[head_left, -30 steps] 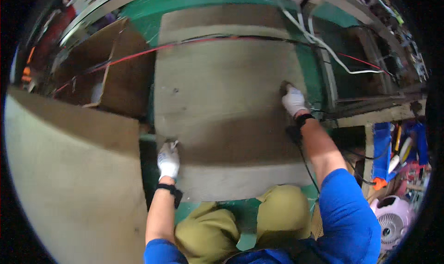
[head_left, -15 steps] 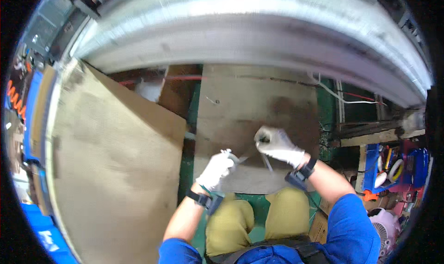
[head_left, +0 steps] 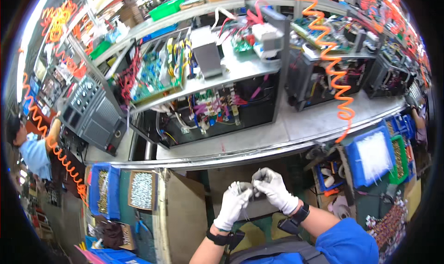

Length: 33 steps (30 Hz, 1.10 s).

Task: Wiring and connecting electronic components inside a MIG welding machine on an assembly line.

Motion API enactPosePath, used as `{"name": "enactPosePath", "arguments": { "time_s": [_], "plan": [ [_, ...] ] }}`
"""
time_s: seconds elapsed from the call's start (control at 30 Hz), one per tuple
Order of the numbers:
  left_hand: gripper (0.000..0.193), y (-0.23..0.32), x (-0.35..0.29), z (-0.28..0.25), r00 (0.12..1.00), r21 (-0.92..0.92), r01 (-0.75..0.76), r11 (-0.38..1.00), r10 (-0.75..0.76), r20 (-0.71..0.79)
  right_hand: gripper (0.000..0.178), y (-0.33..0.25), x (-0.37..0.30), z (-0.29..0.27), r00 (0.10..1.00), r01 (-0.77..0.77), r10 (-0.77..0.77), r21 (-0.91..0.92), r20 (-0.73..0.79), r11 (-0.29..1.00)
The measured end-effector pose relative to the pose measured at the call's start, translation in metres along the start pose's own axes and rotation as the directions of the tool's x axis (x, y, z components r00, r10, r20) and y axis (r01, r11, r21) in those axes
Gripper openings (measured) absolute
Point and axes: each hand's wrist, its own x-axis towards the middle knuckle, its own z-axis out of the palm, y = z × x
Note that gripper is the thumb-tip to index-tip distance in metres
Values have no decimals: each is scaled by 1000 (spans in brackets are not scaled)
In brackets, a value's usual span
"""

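Note:
My left hand, in a white glove, is closed with its fingertips pinched together. Close beside it, my right hand is closed too, its white glove soiled grey at the fingers. The two sets of fingertips almost meet in front of my body, below the bench's front edge. Something small and grey shows between them, with a thin pale strand hanging under the left hand; its kind is too small to make out. Ahead on the metal bench stands an opened machine with circuit boards and bundled coloured wires.
At left are a blue bin of brass-coloured parts, a box of small metal parts and blue-handled pliers. A blue bin of white strips is at right. An orange coiled hose hangs over the bench. Another person stands far left.
The view has lifted from the floor to the bench and its machines. My hands, apart before, have come together at the fingertips.

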Motion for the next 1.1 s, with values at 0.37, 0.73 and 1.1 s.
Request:
{"name": "enactPosePath", "arguments": {
  "time_s": [0.37, 0.73, 1.1],
  "plan": [
    [25, 101, 22, 76, 940, 312, -339, 887, 305, 153, 14, -135, -37, -21, 965, 245, -240, 44, -107, 968],
    [17, 70, 69, 110, 874, 592, -395, 703, 487, 6, 20, -131, 11, -44, 893, 391, -446, -594, 59, 703],
    [21, 128, 115, 44, 932, 385, -245, 890, 107, 346, 20, -148, 90, -38, 985, -128, 153, -252, 80, 959]
  ]
}}
